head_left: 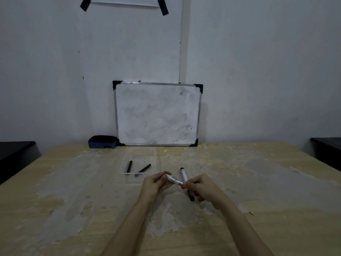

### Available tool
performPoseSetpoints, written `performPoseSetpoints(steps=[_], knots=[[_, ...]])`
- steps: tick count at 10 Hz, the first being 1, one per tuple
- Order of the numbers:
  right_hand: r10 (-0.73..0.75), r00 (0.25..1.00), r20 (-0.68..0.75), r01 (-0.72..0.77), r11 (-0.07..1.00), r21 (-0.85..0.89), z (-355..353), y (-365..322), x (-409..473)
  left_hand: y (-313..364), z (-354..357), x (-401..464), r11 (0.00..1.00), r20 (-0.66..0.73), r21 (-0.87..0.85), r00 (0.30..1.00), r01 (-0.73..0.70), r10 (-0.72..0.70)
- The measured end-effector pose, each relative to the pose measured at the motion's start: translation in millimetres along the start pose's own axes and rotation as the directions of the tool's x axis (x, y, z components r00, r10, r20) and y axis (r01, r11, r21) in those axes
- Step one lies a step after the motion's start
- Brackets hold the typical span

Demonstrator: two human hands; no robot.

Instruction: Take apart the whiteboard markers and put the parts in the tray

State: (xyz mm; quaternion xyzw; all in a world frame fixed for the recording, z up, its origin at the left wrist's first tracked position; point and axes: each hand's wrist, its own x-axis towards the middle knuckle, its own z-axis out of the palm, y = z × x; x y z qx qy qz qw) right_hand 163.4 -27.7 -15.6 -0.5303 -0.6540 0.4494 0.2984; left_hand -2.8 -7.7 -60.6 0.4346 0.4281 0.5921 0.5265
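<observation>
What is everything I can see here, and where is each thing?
Whiteboard: one, white with black corners, leaning on the wall at the table's far edge.
Eraser: one, blue and black, left of the whiteboard.
Tray: one, clear, mid-table.
Black parts: two, thin sticks, lying in the tray.
Marker on table: one, white with black ends, lying partly behind the right hand.
Held marker: one, white, between both hands.
Table: one, worn tan wood.
Taped paper: one, white with black tape, high on the wall.
Left hand: fingers gripping the held marker's left end.
Right hand: fingers gripping its right end.
</observation>
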Motion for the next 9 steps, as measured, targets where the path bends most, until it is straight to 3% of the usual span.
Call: performPoseSetpoints(steps=[4, 5, 6, 7, 8, 9], knots=[[0.174, 0.984, -0.046, -0.164, 0.973, 0.164, 22.2, -13.6, 6.5, -7.1, 4.3, 1.8, 0.996, -0.064, 0.082, 0.998, -0.021, 0.026], [0.137, 0.987, -0.085, -0.137, 0.991, 0.000, 33.9, -19.0, 16.3, -10.2, 8.6, -0.2, 0.978, -0.194, 0.207, 0.978, -0.034, 0.075], [0.085, 0.985, -0.149, -0.137, 0.912, -0.387, 42.0, -30.3, 20.8, -13.0, 7.6, -1.1, 0.933, -0.278, 0.351, 0.942, -0.081, 0.187], [-0.041, 0.990, -0.132, -0.068, 0.687, -0.723, 51.1, -33.1, 27.6, -13.5, 8.2, -1.6, 0.898, -0.268, 0.431, 0.938, -0.088, 0.221], [-0.123, 0.990, -0.062, -0.005, 0.415, -0.910, 64.4, -29.9, 33.8, -13.6, 10.3, -2.8, 0.820, -0.199, 0.563, 0.947, -0.101, 0.253], [-0.168, 0.986, -0.026, 0.036, 0.358, -0.933, 66.5, -35.9, 40.3, -11.0, 11.8, -5.8, 0.805, -0.192, 0.581, 0.940, -0.122, 0.281]])
